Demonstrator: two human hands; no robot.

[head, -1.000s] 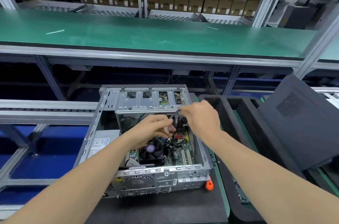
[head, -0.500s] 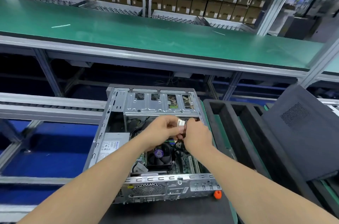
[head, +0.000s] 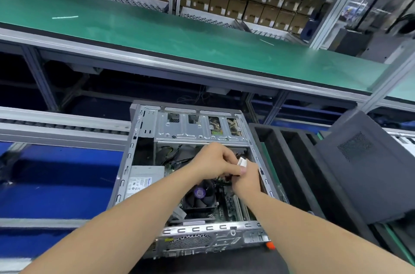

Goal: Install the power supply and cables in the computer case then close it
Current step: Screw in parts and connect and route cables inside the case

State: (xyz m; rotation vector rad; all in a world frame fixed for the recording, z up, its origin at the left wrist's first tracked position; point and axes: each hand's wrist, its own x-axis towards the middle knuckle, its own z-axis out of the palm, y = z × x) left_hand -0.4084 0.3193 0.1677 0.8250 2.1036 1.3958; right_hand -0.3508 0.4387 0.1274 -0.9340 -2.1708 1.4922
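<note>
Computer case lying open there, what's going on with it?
A person is working inside the open computer case. The left hand pinches a white connector above the motherboard; the right hand is pressed up against it, its grip hidden. The power supply already sits in the case's left side. The dark side panel leans off to the right, so the case isn't closed.

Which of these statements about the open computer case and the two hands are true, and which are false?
1. The silver metal computer case lies open. True.
2. The left hand and right hand grip a white plastic connector inside it. True.
3. The dark grey side panel is fitted on the case. False: it leans on its own, right of the case.
4. The left hand covers the black cooler fan. False: the fan shows uncovered, nearer the camera than both hands.
5. The grey power supply sits in the case's left side. True.
</note>
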